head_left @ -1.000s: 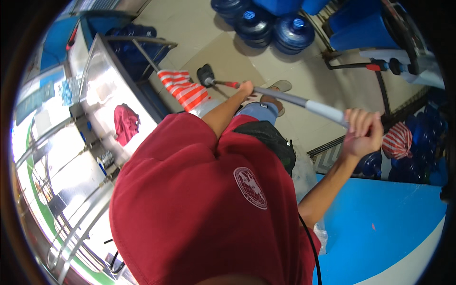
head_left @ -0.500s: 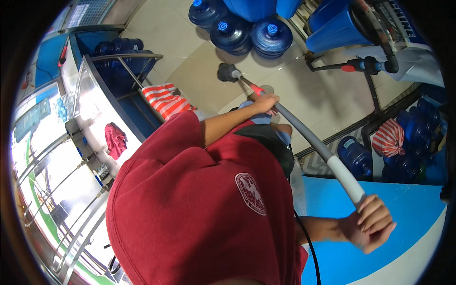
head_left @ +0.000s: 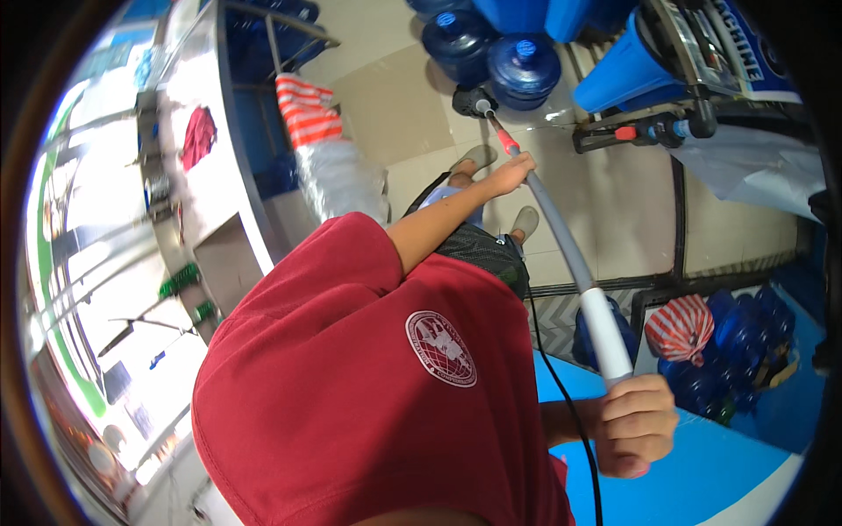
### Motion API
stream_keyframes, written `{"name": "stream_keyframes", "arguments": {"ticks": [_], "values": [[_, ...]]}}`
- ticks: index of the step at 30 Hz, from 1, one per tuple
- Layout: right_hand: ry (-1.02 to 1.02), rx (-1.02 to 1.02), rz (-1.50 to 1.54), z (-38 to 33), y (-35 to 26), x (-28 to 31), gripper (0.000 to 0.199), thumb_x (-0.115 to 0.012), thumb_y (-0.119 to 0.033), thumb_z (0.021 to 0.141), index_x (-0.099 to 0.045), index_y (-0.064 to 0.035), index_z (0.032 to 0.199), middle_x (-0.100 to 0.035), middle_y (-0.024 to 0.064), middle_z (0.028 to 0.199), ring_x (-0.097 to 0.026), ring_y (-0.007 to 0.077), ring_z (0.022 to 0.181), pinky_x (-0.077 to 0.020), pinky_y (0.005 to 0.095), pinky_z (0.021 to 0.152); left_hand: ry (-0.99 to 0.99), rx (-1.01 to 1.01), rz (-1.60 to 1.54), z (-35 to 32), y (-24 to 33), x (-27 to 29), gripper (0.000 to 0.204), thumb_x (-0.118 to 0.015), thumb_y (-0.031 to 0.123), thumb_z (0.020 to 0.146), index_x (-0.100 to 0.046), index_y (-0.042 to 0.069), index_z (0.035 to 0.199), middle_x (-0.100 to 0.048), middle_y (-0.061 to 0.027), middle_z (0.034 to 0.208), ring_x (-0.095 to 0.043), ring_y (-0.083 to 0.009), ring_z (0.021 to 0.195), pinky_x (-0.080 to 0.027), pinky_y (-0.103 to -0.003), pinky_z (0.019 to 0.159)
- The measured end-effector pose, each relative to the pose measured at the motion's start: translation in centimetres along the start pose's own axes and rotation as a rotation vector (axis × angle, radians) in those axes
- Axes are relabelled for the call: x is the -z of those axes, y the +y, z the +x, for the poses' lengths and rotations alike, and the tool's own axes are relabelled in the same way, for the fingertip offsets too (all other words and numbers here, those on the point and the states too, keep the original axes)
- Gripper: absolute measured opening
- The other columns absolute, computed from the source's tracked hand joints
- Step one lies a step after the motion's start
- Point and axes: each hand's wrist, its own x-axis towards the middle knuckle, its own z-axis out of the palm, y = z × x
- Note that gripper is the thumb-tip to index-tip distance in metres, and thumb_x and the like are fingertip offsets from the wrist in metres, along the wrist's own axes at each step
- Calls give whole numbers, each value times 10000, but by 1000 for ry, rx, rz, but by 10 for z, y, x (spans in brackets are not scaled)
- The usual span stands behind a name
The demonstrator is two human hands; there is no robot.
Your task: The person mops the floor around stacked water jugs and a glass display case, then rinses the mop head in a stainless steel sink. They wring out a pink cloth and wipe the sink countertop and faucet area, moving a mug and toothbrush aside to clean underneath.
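Note:
A mop [head_left: 561, 230] with a long grey and white pole slants across the view, its dark grey head [head_left: 471, 100] down on the tiled floor beside large blue water bottles [head_left: 524, 70]. My left hand [head_left: 511, 174] is wrapped round the lower pole, just above a red collar. Around the white upper end, at the lower right, my right hand [head_left: 637, 424] is closed in a fist. My two shoes [head_left: 526, 224] stand on the tiles between the pole and my body. Whether the head touches the nearest bottle, I cannot tell.
Blue bins [head_left: 621, 63] and a pipe with a red-marked valve [head_left: 645, 132] stand at the far right. Several more bottles and a red-and-white striped bag [head_left: 680, 328] fill the right side. A metal-edged counter [head_left: 243, 158] runs along the left, near clear plastic wrapping [head_left: 338, 180].
The mop head has moved right across the floor, up against the bottles' area. My right hand sits lower and further left in the picture. The view has shifted, showing both shoes.

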Motion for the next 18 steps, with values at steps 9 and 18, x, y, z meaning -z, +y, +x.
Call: {"name": "stream_keyframes", "arguments": {"ticks": [9,18], "values": [[-83,-57,225,-19,51,-19,431,-583,-210,911,-406,-89,537,-482,20,465,-464,162,363,-409,285,403,328,-113,252,-47,-96,66,413,-367,397,966,-535,129,1232,-622,-147,1076,-646,-271,967,-559,-419,824],[-434,-173,263,-71,160,-80,191,-474,2,803,-467,15,612,-489,97,577,-477,234,492,-376,332,494,932,-258,653,-150,-43,91,613,-582,131,782,-455,145,1381,-612,-210,1220,-567,-385,1178,-432,-444,1033]]}}
